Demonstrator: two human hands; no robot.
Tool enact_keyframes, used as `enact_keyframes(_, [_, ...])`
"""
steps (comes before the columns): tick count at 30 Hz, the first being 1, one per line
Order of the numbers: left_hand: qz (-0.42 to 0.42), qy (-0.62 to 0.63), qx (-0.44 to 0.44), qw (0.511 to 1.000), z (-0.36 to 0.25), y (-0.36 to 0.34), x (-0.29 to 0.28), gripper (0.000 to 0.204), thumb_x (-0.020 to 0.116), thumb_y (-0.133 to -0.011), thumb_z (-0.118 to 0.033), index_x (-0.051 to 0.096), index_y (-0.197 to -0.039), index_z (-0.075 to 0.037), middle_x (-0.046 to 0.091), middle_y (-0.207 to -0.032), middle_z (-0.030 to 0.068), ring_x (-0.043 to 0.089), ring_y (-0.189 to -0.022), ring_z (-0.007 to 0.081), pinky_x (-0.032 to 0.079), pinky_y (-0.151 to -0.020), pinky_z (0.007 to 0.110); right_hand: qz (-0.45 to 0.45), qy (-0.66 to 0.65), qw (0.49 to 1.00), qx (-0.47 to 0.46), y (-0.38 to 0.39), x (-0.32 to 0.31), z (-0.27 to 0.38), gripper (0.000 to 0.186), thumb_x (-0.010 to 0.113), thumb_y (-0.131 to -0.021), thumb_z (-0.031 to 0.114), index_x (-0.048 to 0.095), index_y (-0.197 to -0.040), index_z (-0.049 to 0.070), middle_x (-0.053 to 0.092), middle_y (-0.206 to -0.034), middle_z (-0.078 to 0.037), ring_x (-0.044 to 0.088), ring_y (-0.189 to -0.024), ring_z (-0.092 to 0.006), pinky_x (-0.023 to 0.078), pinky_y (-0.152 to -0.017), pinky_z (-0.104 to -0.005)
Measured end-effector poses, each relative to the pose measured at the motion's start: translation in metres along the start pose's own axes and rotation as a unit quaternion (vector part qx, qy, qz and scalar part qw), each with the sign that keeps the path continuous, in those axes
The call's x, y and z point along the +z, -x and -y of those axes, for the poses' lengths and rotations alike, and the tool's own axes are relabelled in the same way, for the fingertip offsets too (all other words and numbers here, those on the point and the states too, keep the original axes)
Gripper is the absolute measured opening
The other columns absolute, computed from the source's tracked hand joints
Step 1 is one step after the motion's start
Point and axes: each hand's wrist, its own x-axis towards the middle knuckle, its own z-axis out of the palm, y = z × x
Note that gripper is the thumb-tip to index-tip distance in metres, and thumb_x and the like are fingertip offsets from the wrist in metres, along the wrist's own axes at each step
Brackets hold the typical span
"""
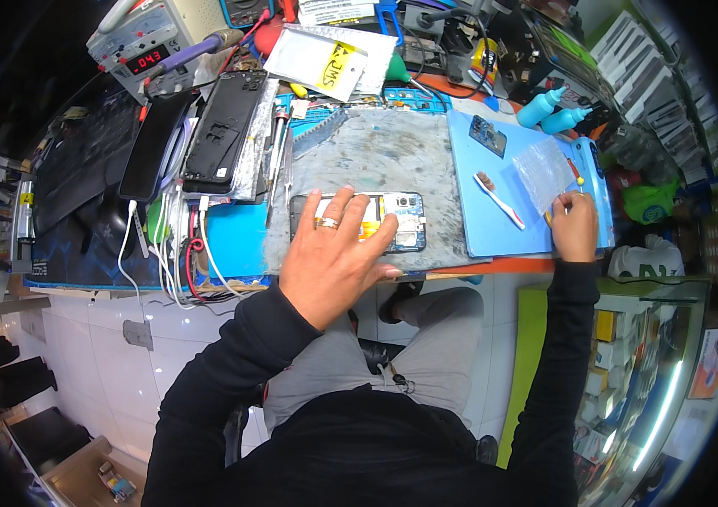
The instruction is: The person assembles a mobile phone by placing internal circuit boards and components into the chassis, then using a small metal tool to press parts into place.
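Observation:
An opened smartphone lies face down on the grey work mat, its circuit board, cameras and a yellow flex strip exposed. Across it my left hand rests with fingers spread, covering much of its left half. Far to the right, on a light blue mat, the fingers of my right hand are closed. A small yellow-tipped item shows just above them; I cannot tell whether they grip it. Beside that hand lie a sheet of bubble wrap and a white toothbrush with brown bristles.
Two dark phones lie left of the grey mat, with white cables hanging over the edge. Behind stand a power supply and a soldering iron. Light blue bottles and a circuit board sit at right.

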Motion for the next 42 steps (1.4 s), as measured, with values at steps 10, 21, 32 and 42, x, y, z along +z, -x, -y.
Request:
enact_keyframes(10, [-0.009, 0.008, -0.011, 1.0, 0.001, 0.007, 0.006, 0.058, 0.076, -0.086, -0.044, 0.061, -0.135, -0.015, 0.056, -0.136, 0.0175, 0.048, -0.135, 0.0374, 0.035, -0.113, 0.061, -0.069, -0.182, 0.961, -0.195, 0.02, -0.063, 0.131, 0.013, 0.067, -0.084, -0.001, 0.07, -0.097, -0.001, 0.068, -0.098, -0.017, 0.067, -0.092, -0.0351, 0.052, -0.083, -0.0449])
enact_keyframes(21, [-0.018, 0.033, -0.024, 0.999, 0.002, 0.013, 0.026, 0.067, 0.069, -0.091, -0.047, 0.057, -0.143, -0.007, 0.055, -0.146, 0.0183, 0.05, -0.138, 0.0368, 0.038, -0.113, 0.055, 0.14, -0.251, 0.753, -0.592, 0.011, 0.012, 0.338, 0.017, 0.069, -0.071, 0.005, 0.078, -0.086, 0.007, 0.066, -0.088, -0.012, 0.067, -0.089, -0.0347, 0.054, -0.076, -0.0448])
enact_keyframes(32, [0.016, 0.064, -0.019, 0.998, 0.004, 0.013, 0.018, 0.065, 0.074, -0.086, -0.048, 0.063, -0.134, -0.005, 0.061, -0.135, 0.0176, 0.057, -0.127, 0.0364, 0.043, -0.108, 0.051, 0.136, -0.158, 0.73, -0.652, 0.012, 0.024, 0.35, 0.013, 0.07, -0.072, 0.006, 0.076, -0.084, 0.006, 0.067, -0.09, -0.012, 0.069, -0.088, -0.034, 0.056, -0.075, -0.0461])
enact_keyframes(42, [-0.044, 0.027, -0.004, 0.999, 0.003, 0.005, 0.008, 0.057, 0.078, -0.083, -0.044, 0.064, -0.129, -0.014, 0.055, -0.129, 0.0173, 0.049, -0.131, 0.037, 0.037, -0.112, 0.058, -0.036, -0.617, 0.719, -0.317, -0.024, -0.023, 0.304, 0.008, 0.076, -0.09, 0.006, 0.071, -0.095, 0.002, 0.073, -0.083, -0.009, 0.071, -0.073, -0.0209, 0.055, -0.067, -0.0322])
